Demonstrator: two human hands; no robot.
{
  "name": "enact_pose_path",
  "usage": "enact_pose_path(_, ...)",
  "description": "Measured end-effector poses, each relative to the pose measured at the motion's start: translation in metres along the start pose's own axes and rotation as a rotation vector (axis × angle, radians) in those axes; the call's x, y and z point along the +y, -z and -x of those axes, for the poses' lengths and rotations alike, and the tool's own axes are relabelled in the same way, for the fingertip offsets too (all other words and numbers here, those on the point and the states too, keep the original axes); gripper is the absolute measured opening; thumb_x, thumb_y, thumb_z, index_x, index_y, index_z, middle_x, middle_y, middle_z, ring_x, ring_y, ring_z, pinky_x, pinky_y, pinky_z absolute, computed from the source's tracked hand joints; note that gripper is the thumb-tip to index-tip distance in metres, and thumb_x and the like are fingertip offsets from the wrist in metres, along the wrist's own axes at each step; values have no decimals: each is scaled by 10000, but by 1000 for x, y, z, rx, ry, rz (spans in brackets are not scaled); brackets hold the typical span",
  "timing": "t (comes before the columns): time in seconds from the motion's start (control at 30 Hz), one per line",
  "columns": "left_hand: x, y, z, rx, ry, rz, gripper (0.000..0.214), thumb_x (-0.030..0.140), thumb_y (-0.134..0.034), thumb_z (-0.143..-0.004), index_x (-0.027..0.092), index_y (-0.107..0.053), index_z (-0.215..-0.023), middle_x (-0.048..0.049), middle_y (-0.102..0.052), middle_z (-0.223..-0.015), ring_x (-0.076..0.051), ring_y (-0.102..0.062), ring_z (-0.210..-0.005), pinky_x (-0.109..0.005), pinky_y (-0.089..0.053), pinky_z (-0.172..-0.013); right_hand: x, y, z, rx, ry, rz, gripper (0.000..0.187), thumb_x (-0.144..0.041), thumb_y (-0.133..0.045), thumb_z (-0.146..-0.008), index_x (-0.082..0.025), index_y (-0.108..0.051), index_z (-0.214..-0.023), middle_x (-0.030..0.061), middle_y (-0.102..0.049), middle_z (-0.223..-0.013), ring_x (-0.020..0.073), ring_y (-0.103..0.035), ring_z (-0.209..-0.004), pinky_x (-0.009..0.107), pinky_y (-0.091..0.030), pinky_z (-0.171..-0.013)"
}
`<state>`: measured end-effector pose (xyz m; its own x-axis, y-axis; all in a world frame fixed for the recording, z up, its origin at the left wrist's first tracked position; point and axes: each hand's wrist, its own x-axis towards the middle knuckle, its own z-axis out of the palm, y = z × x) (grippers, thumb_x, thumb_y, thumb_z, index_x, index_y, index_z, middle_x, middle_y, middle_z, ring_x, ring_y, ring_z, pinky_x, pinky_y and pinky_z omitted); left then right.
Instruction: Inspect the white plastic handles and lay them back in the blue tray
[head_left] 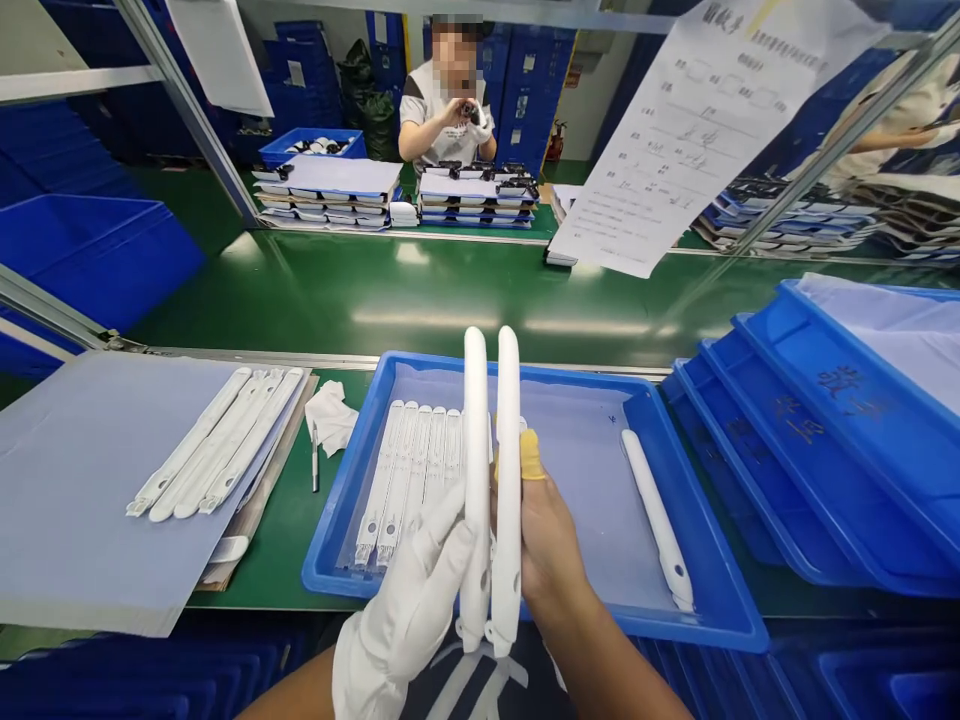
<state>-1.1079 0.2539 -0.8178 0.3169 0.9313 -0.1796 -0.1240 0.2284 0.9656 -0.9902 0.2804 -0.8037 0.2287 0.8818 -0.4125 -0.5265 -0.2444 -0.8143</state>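
Note:
My left hand (409, 595), in a white glove, holds a long, curved white plastic part (475, 480) upright. My right hand (551, 535), with a yellow cot on one finger, holds a matching white part (508, 490) close beside it. Both hands are over a blue plastic tray (720, 590) lined with a pale sheet. Several white parts lie side by side in a row (409, 470) in the tray, partly behind my hands. A single white part (656, 510) lies to their right. More white parts (217, 445) rest on a grey-blue sheet (90, 480) to the left.
A crumpled white cloth (330, 415) and a slim pen-like tool (315, 455) lie on the green workbench (420, 310). Stacked blue trays (795, 430) fill the right. Across the bench, a co-worker (442, 120) handles a small dark item behind stacks of trays (476, 195).

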Motion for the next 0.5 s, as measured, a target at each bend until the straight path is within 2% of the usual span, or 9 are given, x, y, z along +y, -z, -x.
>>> enact_pose_path(0.03,2,3,-1,7,-33,-27,385,424,-571,-951,223,-686,-1259,-78,-726,-1079,-226,-662,-1021,-310,-488,-1021,-1,-1,-1,21,-70,-44,497,-718,-697,-729,-242,-584,-641,-59,-506,-435,134,-461,-364,278,-414,-365)
enact_pose_path(0.07,4,5,-2,2,-47,-48,385,425,-565,-954,228,-691,-1259,-79,-712,-1166,-244,-643,-1090,-324,-467,-1053,-1,-3,-1,38,-133,-83,478,-701,-727,-711,-241,-604,-670,-55,-540,-449,149,-506,-383,285,-443,-384)
enact_pose_path(0.17,10,10,-7,-43,-30,-81,407,454,-539,-962,241,-683,-1278,-67,-731,-1131,-242,-681,-957,-339,-552,-894,-4,-8,-1,30,-224,-145,434,-640,-783,-690,-238,-623,-703,-48,-599,-483,180,-592,-440,296,-496,-427)
enact_pose_path(0.23,15,11,-9,-60,-44,-92,412,461,-511,-976,249,-676,-1288,-57,-734,-1118,-226,-685,-927,-328,-561,-843,-6,-11,0,23,-238,-162,419,-621,-790,-694,-237,-621,-700,-53,-608,-489,176,-601,-442,293,-508,-434)
enact_pose_path(0.37,23,11,-12,-51,-80,-93,403,458,-507,-983,276,-662,-1307,-40,-709,-1212,-225,-652,-1092,-298,-541,-893,-9,-14,1,71,-234,-176,420,-585,-817,-682,-241,-579,-648,-83,-570,-460,136,-545,-381,275,-509,-417)
enact_pose_path(0.5,25,10,-11,-68,-80,-90,401,454,-507,-986,301,-642,-1331,-26,-705,-1238,-217,-652,-1115,-289,-544,-912,-10,-15,3,38,-224,-168,410,-594,-806,-693,-246,-590,-675,-75,-580,-478,147,-562,-396,281,-518,-422)
